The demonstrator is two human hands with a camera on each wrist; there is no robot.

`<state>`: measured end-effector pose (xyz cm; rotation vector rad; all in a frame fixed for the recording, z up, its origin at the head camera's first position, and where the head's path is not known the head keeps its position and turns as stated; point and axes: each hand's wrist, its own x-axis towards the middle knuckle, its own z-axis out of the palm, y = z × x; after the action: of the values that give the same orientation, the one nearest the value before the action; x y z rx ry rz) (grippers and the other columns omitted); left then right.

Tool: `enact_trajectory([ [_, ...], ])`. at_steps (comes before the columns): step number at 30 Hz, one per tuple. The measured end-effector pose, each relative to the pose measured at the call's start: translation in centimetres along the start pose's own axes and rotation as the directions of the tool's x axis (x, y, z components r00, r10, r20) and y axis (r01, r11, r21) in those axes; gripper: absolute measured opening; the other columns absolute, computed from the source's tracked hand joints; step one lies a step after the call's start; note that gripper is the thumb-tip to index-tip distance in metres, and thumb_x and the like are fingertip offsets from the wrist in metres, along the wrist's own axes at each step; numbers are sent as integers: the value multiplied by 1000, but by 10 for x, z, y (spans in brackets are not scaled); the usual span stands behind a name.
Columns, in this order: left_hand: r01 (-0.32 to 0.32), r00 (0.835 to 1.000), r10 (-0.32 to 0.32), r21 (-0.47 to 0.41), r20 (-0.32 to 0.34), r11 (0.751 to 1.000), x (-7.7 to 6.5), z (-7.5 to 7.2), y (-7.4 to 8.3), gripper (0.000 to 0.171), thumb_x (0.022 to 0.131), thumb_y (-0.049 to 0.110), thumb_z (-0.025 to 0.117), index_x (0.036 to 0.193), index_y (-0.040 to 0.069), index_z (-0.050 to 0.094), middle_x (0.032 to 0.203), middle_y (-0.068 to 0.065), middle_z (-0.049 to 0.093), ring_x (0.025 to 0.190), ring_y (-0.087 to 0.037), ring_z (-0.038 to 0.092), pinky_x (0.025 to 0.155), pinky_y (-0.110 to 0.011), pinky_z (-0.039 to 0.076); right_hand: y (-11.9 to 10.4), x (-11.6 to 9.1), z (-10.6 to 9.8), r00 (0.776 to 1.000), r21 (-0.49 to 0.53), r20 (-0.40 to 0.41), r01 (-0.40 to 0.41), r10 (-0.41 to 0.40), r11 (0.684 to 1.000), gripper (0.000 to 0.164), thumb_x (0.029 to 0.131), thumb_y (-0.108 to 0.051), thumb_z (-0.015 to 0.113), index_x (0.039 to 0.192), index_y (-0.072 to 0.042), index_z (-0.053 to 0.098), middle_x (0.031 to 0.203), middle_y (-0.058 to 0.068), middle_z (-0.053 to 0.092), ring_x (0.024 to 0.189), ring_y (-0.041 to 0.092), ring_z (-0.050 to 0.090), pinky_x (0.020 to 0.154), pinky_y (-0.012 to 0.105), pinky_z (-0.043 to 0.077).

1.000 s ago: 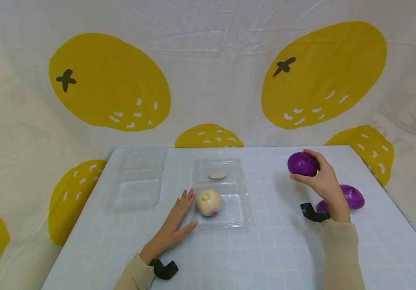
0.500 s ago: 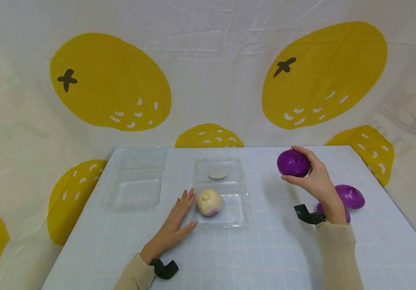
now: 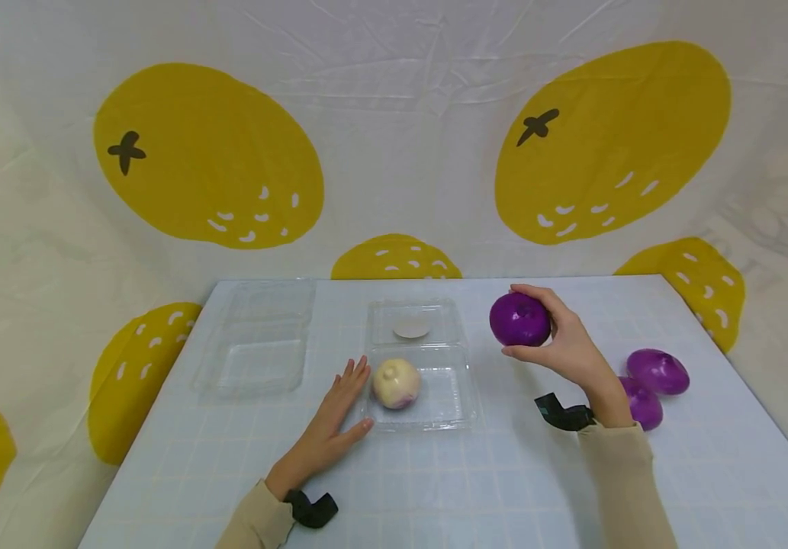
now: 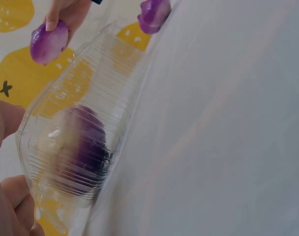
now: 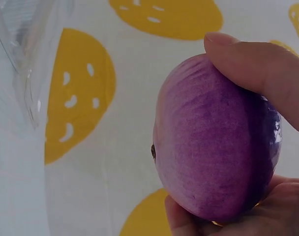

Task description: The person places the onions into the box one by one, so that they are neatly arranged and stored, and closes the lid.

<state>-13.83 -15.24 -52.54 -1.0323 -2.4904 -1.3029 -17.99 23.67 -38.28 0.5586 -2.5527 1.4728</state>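
Observation:
My right hand (image 3: 561, 343) grips a purple onion (image 3: 519, 319) in the air, just right of an open clear plastic clamshell box (image 3: 458, 400). The right wrist view shows the same purple onion (image 5: 216, 147) between thumb and fingers. A pale onion with a purple patch (image 3: 397, 383) lies in the box's near tray. My left hand (image 3: 330, 427) lies flat on the table, fingers straight against the box's left edge. In the left wrist view the box (image 4: 75, 147) shows the onion through its ribbed wall.
Two more purple onions (image 3: 657, 371) lie on the table at the right. A second open clear box (image 3: 256, 343) stands at the back left. A round pale label (image 3: 412, 328) shows in the lid of the middle box. The white gridded table (image 3: 435, 488) ends at a fruit-print backdrop.
My right hand has carried the purple onion leftward, from the table's right side to beside the middle box. The left hand has stayed put.

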Motion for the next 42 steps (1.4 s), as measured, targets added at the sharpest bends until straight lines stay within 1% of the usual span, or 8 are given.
enact_trajectory([
  [2,2,1000,-2,-2,1,1000,0,0,0,75,94,18,64,156,1,25,164,-14,16,150,-39,7,122,-34,-4,-1,1,5,1000,11,25,11,-11,1000,87,72,-3,88,147,-13,44,143,11,46,122,34,50,93,27,50],
  [4,5,1000,-5,-2,2,1000,0,0,0,75,94,18,64,156,2,25,164,-14,16,150,-39,7,122,-34,-4,-2,2,11,999,20,50,16,-17,1000,87,72,-3,88,146,-11,44,143,11,46,123,36,50,97,40,50],
  [6,6,1000,-6,1,1,1000,0,0,0,75,94,18,64,156,2,24,164,-14,16,150,-39,7,122,-34,-3,-3,3,16,997,31,74,20,-22,999,87,71,-4,88,146,-10,44,143,11,45,124,38,49,98,54,48],
  [8,6,1000,-6,0,0,1000,0,0,1,75,94,18,64,156,1,25,164,-14,16,150,-39,7,122,-34,-3,-3,4,21,995,36,96,26,-30,999,87,70,-4,88,145,-10,44,143,12,45,125,39,48,98,61,45],
  [16,6,1000,-6,2,0,1000,0,0,3,75,94,18,64,156,1,25,164,-14,17,150,-40,8,122,-34,-3,-3,5,40,985,14,160,59,-60,998,87,67,-9,92,142,-16,49,138,6,49,121,29,52,96,54,48],
  [25,17,1000,-17,4,10,1000,2,0,2,74,95,20,63,156,2,24,165,-13,16,151,-37,6,121,-34,-4,-3,5,61,964,-32,260,62,-51,998,84,67,-13,92,140,-19,50,133,6,51,121,30,47,93,54,49],
  [37,7,1000,-7,-1,-5,1000,1,-1,-1,74,95,19,63,156,2,25,164,-14,17,149,-42,8,121,-33,-4,1,-6,81,931,-95,363,87,-47,992,83,67,-12,89,140,-13,49,135,8,50,120,28,44,91,51,49],
  [42,1,1000,-1,3,-5,1000,0,0,0,75,94,18,64,156,1,25,164,-15,18,149,-43,8,121,-33,-4,3,-11,89,925,-137,380,68,-11,988,85,69,-12,88,142,-10,45,136,12,47,121,29,44,93,53,50],
])
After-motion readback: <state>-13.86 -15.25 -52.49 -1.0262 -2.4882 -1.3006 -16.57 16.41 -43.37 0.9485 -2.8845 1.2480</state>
